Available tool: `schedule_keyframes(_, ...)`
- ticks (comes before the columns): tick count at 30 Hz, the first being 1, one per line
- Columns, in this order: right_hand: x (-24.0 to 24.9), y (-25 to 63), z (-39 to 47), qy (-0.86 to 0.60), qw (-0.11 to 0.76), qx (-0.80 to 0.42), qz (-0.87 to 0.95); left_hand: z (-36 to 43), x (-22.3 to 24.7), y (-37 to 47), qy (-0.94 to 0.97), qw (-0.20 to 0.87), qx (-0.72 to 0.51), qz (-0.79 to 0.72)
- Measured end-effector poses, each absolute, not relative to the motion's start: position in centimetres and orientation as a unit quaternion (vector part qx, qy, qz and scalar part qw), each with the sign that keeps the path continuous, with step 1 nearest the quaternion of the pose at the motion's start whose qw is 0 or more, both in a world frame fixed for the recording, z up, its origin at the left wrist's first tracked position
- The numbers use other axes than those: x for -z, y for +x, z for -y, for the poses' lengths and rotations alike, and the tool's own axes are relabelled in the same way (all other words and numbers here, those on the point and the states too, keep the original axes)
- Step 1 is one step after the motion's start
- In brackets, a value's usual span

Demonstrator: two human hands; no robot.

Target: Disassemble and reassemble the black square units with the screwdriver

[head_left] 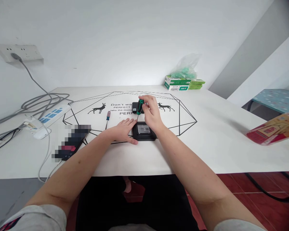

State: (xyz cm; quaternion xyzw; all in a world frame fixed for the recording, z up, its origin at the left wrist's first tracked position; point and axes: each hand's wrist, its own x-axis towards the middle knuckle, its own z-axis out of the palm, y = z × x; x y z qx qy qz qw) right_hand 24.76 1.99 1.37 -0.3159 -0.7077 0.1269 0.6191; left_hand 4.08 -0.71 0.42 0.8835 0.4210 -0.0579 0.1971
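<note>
My left hand (124, 130) is lying flat, fingers spread, bracing the black box (144, 131) from its left edge. My right hand (152, 113) is clamping the green screwdriver (140, 106) upright, directly above the box.

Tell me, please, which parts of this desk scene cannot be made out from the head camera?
- Screwdriver tip: hidden behind the right hand.
- Label on the black device: too small to read.
- Second black device: mostly covered by the screwdriver and hand.
- Dark object at left: pixelated.
- Red package: cut off by the right edge.
</note>
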Motion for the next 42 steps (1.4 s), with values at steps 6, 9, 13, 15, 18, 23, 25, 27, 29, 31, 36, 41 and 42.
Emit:
schedule_keyframes(6,-1.5,24.8,-1.9,-0.335,0.626,-0.116,0.694,0.6,-0.4,4.0,0.887,0.202,0.051,-0.413)
schedule_keyframes(9,-1.5,24.6,-1.7,-0.335,0.625,-0.142,0.69,0.7,-0.4,4.1,0.884,0.199,0.057,-0.419)
schedule_keyframes(13,-1.3,24.2,-1.8,-0.338,0.62,-0.161,0.69,0.6,-0.3,4.0,0.888,0.195,0.049,-0.413)
schedule_keyframes(15,-1.1,24.1,-1.9,-0.344,0.618,-0.173,0.686,0.6,-0.2,4.0,0.891,0.195,0.044,-0.407)
schedule_keyframes(18,-0.7,24.1,-2.2,-0.345,0.624,-0.183,0.677,0.5,-0.2,4.0,0.89,0.193,0.049,-0.411)
schedule_keyframes(23,-0.6,24.3,-2.4,-0.34,0.631,-0.161,0.678,0.6,-0.3,4.0,0.887,0.193,0.051,-0.416)
schedule_keyframes(25,-0.6,24.3,-2.4,-0.343,0.634,-0.157,0.676,0.7,-0.3,4.0,0.886,0.195,0.051,-0.417)
schedule_keyframes(27,-0.7,24.4,-2.4,-0.344,0.638,-0.155,0.671,0.7,-0.3,4.0,0.886,0.193,0.052,-0.418)
schedule_keyframes(29,-0.7,24.4,-2.4,-0.346,0.641,-0.152,0.668,0.7,-0.3,4.0,0.887,0.191,0.053,-0.417)
schedule_keyframes(31,-0.8,24.5,-2.4,-0.349,0.645,-0.152,0.662,0.6,-0.2,4.0,0.887,0.191,0.055,-0.416)
schedule_keyframes(36,-1.0,24.6,-2.4,-0.347,0.667,-0.171,0.637,0.4,-0.2,3.8,0.887,0.207,0.008,-0.413)
schedule_keyframes(41,-0.7,24.6,-2.6,-0.329,0.675,-0.184,0.634,-0.2,0.2,4.1,0.882,0.151,-0.162,-0.415)
schedule_keyframes(42,-0.7,24.6,-2.6,-0.326,0.676,-0.187,0.635,-0.4,0.3,4.1,0.883,0.128,-0.186,-0.412)
